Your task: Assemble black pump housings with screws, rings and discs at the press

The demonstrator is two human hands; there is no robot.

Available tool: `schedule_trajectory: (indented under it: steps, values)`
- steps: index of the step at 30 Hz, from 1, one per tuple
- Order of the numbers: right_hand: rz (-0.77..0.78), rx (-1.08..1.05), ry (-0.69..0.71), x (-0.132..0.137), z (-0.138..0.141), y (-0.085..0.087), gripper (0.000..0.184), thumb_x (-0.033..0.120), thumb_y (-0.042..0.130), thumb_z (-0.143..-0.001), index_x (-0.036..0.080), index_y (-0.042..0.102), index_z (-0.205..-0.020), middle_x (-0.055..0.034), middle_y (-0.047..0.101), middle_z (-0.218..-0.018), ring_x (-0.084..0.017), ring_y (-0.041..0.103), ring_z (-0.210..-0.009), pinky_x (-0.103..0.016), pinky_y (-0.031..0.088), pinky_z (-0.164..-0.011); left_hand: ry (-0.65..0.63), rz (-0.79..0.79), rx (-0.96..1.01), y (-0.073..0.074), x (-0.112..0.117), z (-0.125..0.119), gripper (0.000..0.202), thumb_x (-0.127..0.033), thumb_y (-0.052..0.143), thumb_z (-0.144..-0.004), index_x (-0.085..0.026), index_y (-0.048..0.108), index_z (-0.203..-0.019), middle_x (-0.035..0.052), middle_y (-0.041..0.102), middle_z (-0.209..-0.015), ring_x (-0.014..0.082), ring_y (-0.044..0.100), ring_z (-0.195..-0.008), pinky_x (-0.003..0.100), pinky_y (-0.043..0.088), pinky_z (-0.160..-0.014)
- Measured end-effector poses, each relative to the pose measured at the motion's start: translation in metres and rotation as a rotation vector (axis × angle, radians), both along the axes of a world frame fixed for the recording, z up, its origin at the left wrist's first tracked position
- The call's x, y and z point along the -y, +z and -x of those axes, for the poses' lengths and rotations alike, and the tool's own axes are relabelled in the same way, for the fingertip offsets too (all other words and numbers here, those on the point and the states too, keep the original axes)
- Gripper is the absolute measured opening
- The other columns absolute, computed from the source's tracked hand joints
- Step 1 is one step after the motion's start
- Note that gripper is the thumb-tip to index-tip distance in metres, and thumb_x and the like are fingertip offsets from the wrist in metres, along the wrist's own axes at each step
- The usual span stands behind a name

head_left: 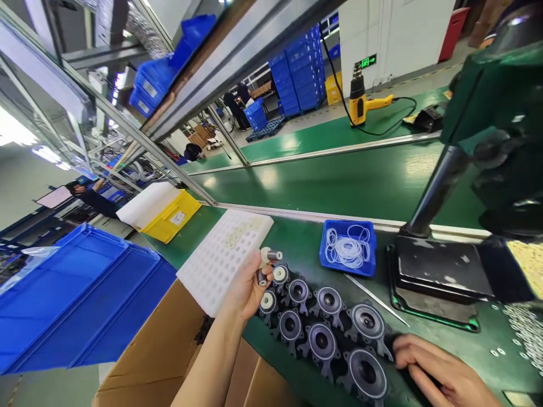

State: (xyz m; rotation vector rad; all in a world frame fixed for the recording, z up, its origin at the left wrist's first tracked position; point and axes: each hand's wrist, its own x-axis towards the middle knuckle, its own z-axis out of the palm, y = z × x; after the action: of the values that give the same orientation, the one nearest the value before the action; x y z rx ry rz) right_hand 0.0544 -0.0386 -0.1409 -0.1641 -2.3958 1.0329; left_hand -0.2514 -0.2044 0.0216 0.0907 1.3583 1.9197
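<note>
My left hand (pixel 248 285) is closed around two short metal shafts with cream plastic collars (pixel 271 255), above the left end of two rows of black round housings. The housings, such as this front one (pixel 365 373), lie face up with round recesses; the two leftmost, including this one (pixel 267 301), have cream pieces in their centres. At the right end of the rows is my right hand (pixel 443 370). Its fingers are half bent, apart and slightly blurred, beside the last housings; whether they touch is unclear. No object shows in them.
A white foam tray (pixel 203 265) with cream rings lies left. A blue bin (pixel 375 249) holds white rings, near a thin metal strip (pixel 377 299). The dark press base (pixel 441 271) stands right, with small metal washers (pixel 526 328) beyond. An open cardboard box (pixel 148 345) is below.
</note>
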Motion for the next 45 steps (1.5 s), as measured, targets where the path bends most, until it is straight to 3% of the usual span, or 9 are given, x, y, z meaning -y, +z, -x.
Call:
schedule_trajectory:
  steps: [3, 7, 11, 14, 20, 25, 30, 33, 45]
  values:
    - [0.053, 0.028, 0.015, 0.004, 0.003, 0.012, 0.015, 0.018, 0.050, -0.094, 0.023, 0.061, -0.087, -0.0047, 0.069, -0.093, -0.014, 0.071, -0.084, -0.016, 0.056, -0.074, -0.136, 0.163, -0.222, -0.015, 0.004, -0.017, 0.015, -0.027, 0.071, -0.089, -0.014, 0.064, -0.086, -0.0007, 0.062, -0.063, 0.0088, 0.057, -0.057, 0.018, 0.045, -0.055]
    - [0.104, 0.065, 0.027, 0.006, 0.002, 0.011, 0.016, 0.018, 0.047, -0.096, 0.023, 0.059, -0.088, -0.0049, 0.066, -0.094, -0.015, 0.069, -0.087, -0.020, 0.055, -0.075, -0.324, 0.479, -0.726, -0.035, 0.012, -0.032, 0.020, -0.038, 0.063, -0.092, -0.019, 0.063, -0.090, -0.0034, 0.062, -0.061, 0.0103, 0.055, -0.058, 0.021, 0.041, -0.060]
    - [0.131, 0.095, 0.050, 0.007, 0.000, 0.008, 0.017, 0.017, 0.045, -0.097, 0.023, 0.059, -0.089, -0.0053, 0.065, -0.095, -0.015, 0.068, -0.087, -0.022, 0.054, -0.074, -0.257, 0.547, -0.875, -0.040, 0.020, -0.034, 0.020, -0.041, 0.063, -0.091, -0.021, 0.063, -0.095, -0.0041, 0.060, -0.063, 0.0122, 0.056, -0.060, 0.024, 0.043, -0.063]
    - [0.130, 0.093, 0.046, 0.008, 0.000, 0.008, 0.017, 0.017, 0.045, -0.097, 0.023, 0.059, -0.090, -0.0059, 0.066, -0.096, -0.016, 0.068, -0.088, -0.022, 0.054, -0.075, -0.200, 0.437, -0.667, -0.037, 0.023, -0.036, 0.022, -0.041, 0.067, -0.089, -0.020, 0.062, -0.088, -0.0044, 0.056, -0.060, 0.0105, 0.054, -0.058, 0.022, 0.043, -0.060]
    - [0.082, 0.004, -0.037, 0.006, -0.001, 0.011, 0.014, 0.016, 0.047, -0.097, 0.024, 0.059, -0.099, -0.0059, 0.067, -0.099, -0.016, 0.068, -0.093, -0.023, 0.055, -0.078, 0.037, 0.019, 0.303, -0.021, 0.017, -0.050, 0.013, -0.024, 0.054, -0.099, -0.012, 0.056, -0.097, 0.0038, 0.057, -0.084, 0.0025, 0.050, -0.056, 0.013, 0.044, -0.048]
    - [-0.017, -0.109, -0.177, -0.003, 0.009, 0.043, 0.020, 0.018, 0.055, -0.095, 0.023, 0.059, -0.114, -0.0066, 0.067, -0.106, -0.018, 0.064, -0.103, -0.027, 0.052, -0.089, 0.123, -0.196, 0.724, -0.013, 0.009, -0.072, 0.030, -0.034, 0.032, -0.107, -0.010, 0.048, -0.100, 0.0045, 0.052, -0.082, 0.0004, 0.052, -0.053, 0.009, 0.044, -0.044]
    - [-0.019, -0.253, -0.032, -0.001, 0.044, 0.099, 0.020, 0.011, 0.057, -0.095, 0.021, 0.059, -0.111, -0.0045, 0.067, -0.099, -0.015, 0.062, -0.093, -0.028, 0.050, -0.085, 0.045, -0.261, 0.923, -0.011, 0.001, -0.096, 0.037, -0.042, 0.029, -0.106, -0.011, 0.045, -0.093, -0.0023, 0.044, -0.070, 0.0008, 0.050, -0.046, 0.010, 0.044, -0.042]
    - [-0.028, -0.305, 0.071, 0.006, 0.067, 0.119, 0.021, 0.013, 0.060, -0.095, 0.020, 0.059, -0.115, -0.0053, 0.067, -0.101, -0.016, 0.061, -0.095, -0.031, 0.051, -0.085, -0.001, -0.242, 0.941, -0.009, -0.002, -0.107, 0.040, -0.043, 0.029, -0.106, -0.010, 0.047, -0.093, -0.0009, 0.046, -0.071, 0.0008, 0.050, -0.046, 0.010, 0.044, -0.041]
    - [-0.059, -0.344, 0.072, 0.018, 0.090, 0.132, 0.007, 0.022, 0.056, -0.098, 0.019, 0.059, -0.104, -0.0057, 0.066, -0.094, -0.018, 0.060, -0.090, -0.033, 0.052, -0.081, -0.078, -0.252, 0.978, -0.004, 0.002, -0.125, 0.047, -0.044, 0.024, -0.106, -0.009, 0.052, -0.091, 0.0004, 0.048, -0.071, -0.0008, 0.048, -0.044, 0.009, 0.042, -0.040]
